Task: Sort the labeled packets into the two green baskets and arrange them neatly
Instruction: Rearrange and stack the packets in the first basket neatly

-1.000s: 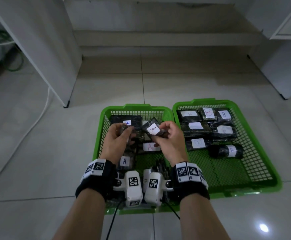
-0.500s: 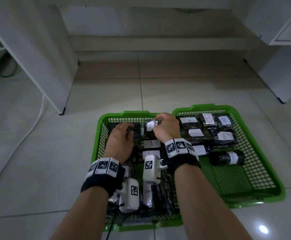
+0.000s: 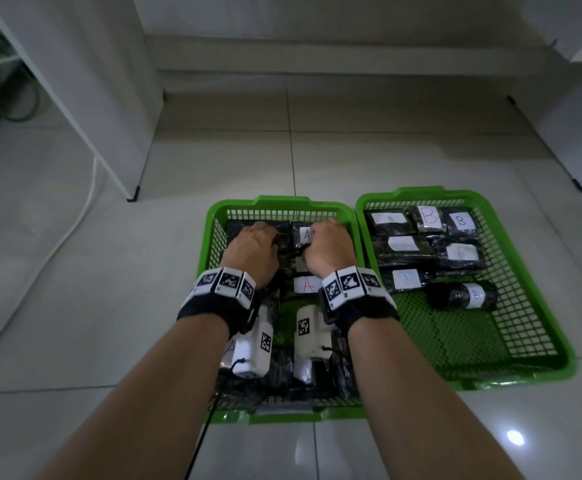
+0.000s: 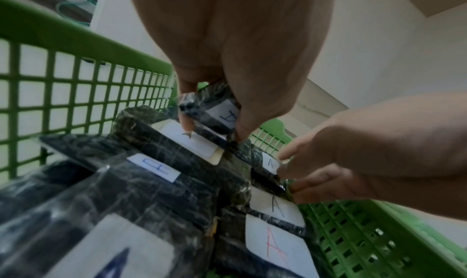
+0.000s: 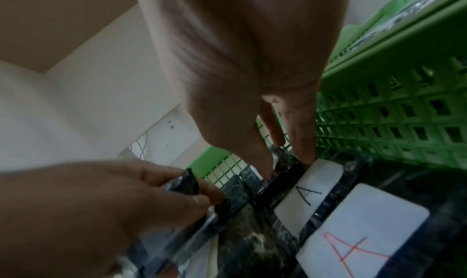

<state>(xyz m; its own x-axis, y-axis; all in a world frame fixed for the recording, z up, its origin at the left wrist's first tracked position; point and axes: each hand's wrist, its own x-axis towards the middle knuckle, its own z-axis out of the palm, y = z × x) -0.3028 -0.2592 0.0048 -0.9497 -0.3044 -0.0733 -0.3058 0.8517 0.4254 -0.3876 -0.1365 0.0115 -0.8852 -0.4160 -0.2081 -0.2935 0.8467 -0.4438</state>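
On a pale tiled floor (image 3: 75, 341), seen from above, two green plastic mesh baskets sit side by side, their rims touching. Nearest the viewer, two bare forearms reach forward over the left basket (image 3: 213, 237), each wrist wrapped in a black band (image 3: 213, 306) carrying square black-and-white markers and a small white camera unit (image 3: 253, 348).

Beyond the wrists, dark plastic-wrapped packets with white labels fill the left basket; one label with a red letter A (image 3: 307, 284) lies between the two wrists. At the basket's far end, both hands work close together. The left hand (image 3: 253, 251) pinches a small dark packet (image 4: 209, 112) between thumb and fingertips, lifted slightly above the packets beneath it; its label letter is blurred, possibly an A. The right hand (image 3: 327, 249) pinches the edge of another packet labelled A (image 4: 270, 163), which lies against the far right corner of the left basket.

In the right basket (image 3: 542, 306), dark packets labelled B (image 3: 429, 216) lie in rows across the far half, with one rolled packet (image 3: 462, 296) just in front of them.

Farther off, a white cabinet panel (image 3: 85, 81) stands at left, with a white cable (image 3: 57, 237) trailing across the floor.
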